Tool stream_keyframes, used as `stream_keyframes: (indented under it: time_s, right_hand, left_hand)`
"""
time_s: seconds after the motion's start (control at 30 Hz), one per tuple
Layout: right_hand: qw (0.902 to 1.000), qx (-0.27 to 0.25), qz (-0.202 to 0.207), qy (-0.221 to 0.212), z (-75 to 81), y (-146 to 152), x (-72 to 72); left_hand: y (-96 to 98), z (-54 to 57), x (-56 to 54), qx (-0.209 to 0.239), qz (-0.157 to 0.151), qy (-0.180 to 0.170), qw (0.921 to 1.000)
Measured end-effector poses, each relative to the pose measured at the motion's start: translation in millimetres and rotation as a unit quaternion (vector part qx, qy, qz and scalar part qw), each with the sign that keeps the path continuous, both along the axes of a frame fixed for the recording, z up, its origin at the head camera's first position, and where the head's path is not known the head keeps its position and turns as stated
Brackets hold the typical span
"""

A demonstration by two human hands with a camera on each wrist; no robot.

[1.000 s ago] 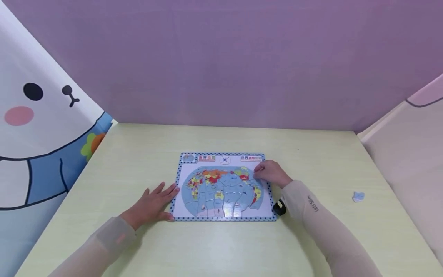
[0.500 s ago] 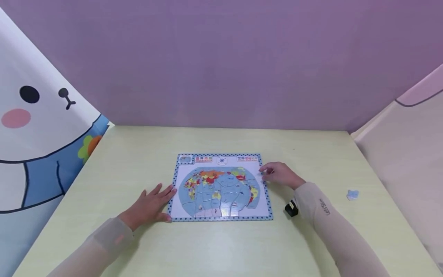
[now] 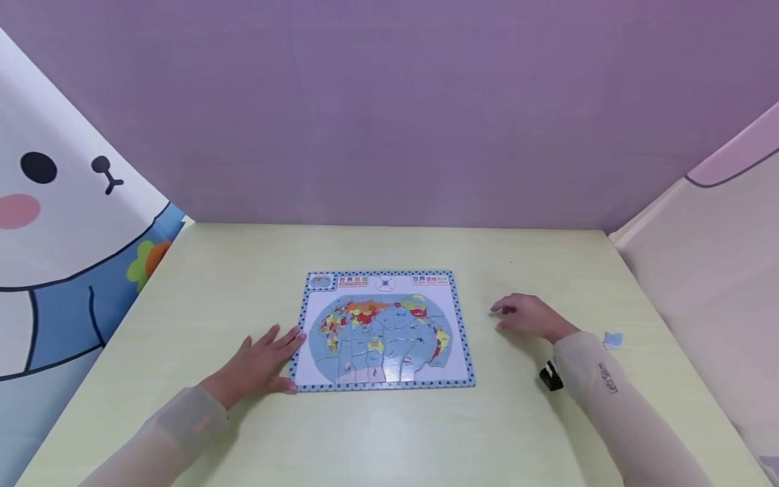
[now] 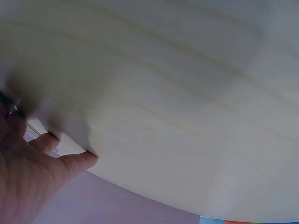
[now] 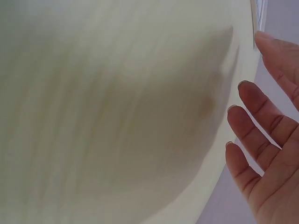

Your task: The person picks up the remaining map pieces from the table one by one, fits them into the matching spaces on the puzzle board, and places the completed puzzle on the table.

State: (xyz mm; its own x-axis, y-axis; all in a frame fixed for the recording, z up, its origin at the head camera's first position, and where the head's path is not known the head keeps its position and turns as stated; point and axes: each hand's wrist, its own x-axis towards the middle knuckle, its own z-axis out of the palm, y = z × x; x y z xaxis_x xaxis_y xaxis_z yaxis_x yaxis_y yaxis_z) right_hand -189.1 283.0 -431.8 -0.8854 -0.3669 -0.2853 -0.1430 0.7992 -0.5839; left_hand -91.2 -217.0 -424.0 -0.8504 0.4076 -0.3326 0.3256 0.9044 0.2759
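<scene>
A world map jigsaw puzzle lies flat on the table in the head view, with a dotted blue border and a notch in the map's lower right. My left hand rests spread at its left edge, fingertips on the border; in the left wrist view its fingers reach the board's edge. Right of the board, my right hand hovers over the table with relaxed fingers and holds nothing, as the right wrist view shows on its bare fingers. A loose blue and white puzzle piece lies beyond the right wrist.
The pale wooden table meets a purple backdrop at the back. A cartoon-printed cloth stands on the left and a pale cloth on the right. A small black device sits at the right wrist.
My right hand has left the board's upper right and moved right over the bare table, its fingers loosening. The left hand stays at the board's left edge. The head view has shifted slightly.
</scene>
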Motion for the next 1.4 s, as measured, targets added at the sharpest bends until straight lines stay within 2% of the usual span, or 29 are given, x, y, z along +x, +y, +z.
stream_keyframes:
  time_s: [0.17,0.4,0.63,0.8,1.1,1.4]
  right_hand:
    - [1.0,0.005,-0.001,0.005,2.7,19,5.3]
    - [0.9997,-0.01,0.006,0.023,0.6,39,9.4]
    - [0.9985,-0.016,-0.048,0.019,3.6,70,18.3]
    - [0.9976,-0.001,-0.064,0.026,1.8,92,26.2]
    - [0.9965,0.034,-0.072,0.026,7.8,127,44.0]
    - [0.995,0.067,-0.071,0.021,10.3,163,52.3]
  left_hand:
    - [2.6,-1.8,-0.4,0.003,-0.013,0.007,0.9999]
    - [0.8,1.5,-0.1,-0.004,-0.017,0.024,0.9995]
    - [1.1,1.8,0.0,0.001,-0.016,0.018,0.9997]
    - [2.2,3.0,1.3,0.0,-0.009,0.007,0.9999]
    - [-1.0,3.7,0.5,-0.007,-0.02,0.023,0.9995]
    - [1.6,3.9,0.2,-0.007,-0.011,0.011,0.9999]
